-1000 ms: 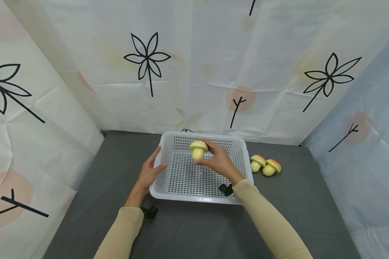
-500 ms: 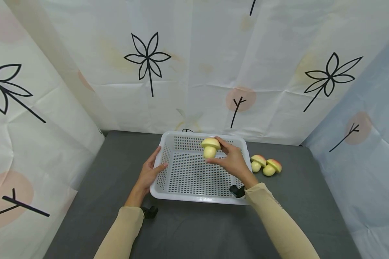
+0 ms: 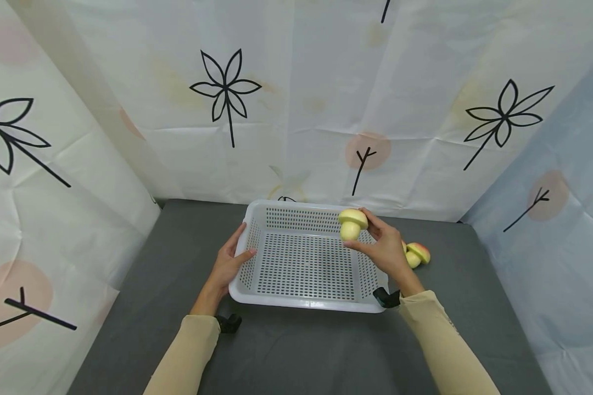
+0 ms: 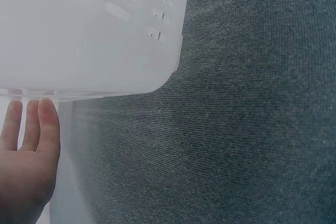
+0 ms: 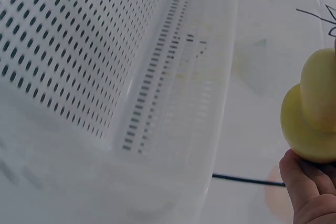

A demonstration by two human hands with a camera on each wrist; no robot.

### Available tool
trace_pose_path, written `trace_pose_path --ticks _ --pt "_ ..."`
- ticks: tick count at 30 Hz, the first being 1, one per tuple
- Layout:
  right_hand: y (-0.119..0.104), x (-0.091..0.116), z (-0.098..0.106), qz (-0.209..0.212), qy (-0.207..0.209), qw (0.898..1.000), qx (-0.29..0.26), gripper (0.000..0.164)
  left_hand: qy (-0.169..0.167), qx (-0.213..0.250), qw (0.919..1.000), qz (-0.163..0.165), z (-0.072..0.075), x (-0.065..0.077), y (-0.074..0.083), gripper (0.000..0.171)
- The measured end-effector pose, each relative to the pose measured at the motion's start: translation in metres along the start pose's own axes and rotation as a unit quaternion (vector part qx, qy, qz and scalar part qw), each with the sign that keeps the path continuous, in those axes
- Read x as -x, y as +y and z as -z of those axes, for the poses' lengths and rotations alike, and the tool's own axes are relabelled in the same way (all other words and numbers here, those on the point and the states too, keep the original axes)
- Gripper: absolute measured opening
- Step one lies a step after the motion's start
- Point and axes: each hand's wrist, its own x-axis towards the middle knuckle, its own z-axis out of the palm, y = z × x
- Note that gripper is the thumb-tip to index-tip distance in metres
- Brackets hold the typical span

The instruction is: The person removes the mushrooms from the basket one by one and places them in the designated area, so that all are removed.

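Observation:
A white perforated plastic basket (image 3: 306, 303) sits on the dark grey cloth. My left hand (image 3: 225, 266) holds its left rim, thumb inside the wall and fingers outside; the left wrist view shows those fingers (image 4: 48, 124) against the basket's side. Over the basket's right side, my right hand (image 3: 387, 249) pinches a yellow toy mushroom (image 3: 352, 222), cap up, between thumb and fingers. In the right wrist view the mushroom (image 5: 310, 108) is cut off by the right edge.
Right of the basket lies another mushroom (image 3: 417, 253) with a reddish cap. A further one beside it is mostly hidden behind my right hand. Patterned white curtains (image 3: 296, 109) stand behind the table and on both sides.
My right hand has carried the mushroom rightward, from above the basket's middle to its right wall, and now covers most of one resting mushroom. The left hand and basket look unmoved.

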Motion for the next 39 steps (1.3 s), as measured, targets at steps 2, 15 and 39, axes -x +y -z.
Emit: trace_pose_path --ticks 2,15,39 --pt "0.003 0.002 0.006 -0.001 0.012 1.0 0.001 0.09 0.0 0.0 1.0 0.0 0.0 0.0 0.001 0.079" --pt "0.017 0.017 0.049 -0.002 0.056 0.998 -0.022 0.09 0.0 0.004 1.0 0.002 0.0 0.001 0.0 0.08" --pt "0.059 0.05 0.115 -0.084 0.144 0.984 0.057 0.089 0.005 0.004 1.0 0.003 -0.002 0.002 0.004 0.08"
